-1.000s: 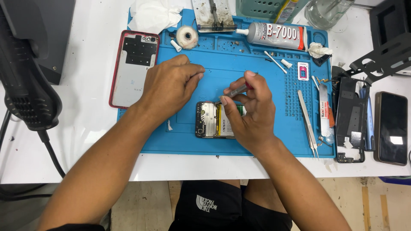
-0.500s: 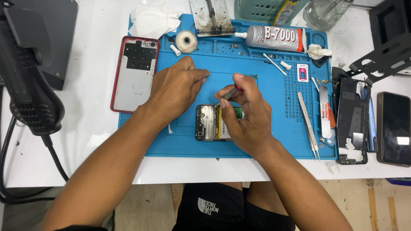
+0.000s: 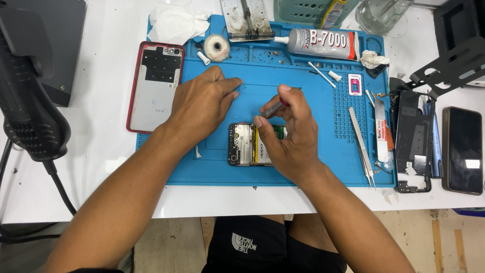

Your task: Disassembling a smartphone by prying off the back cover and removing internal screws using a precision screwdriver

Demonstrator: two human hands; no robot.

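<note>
Two hands work mid-disassembly: right hand [image 3: 288, 134] pinches a screwdriver [image 3: 274, 108] over the opened phone [image 3: 247, 144], left hand [image 3: 204, 103] flat, empty.

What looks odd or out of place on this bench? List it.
The opened phone lies under the right hand with its innards bare; its red back cover lies off the mat's left edge. A crumpled tissue sits at the top. Nothing spilled.

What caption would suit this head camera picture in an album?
Right hand turns a small screwdriver over an opened phone on a blue mat.
</note>
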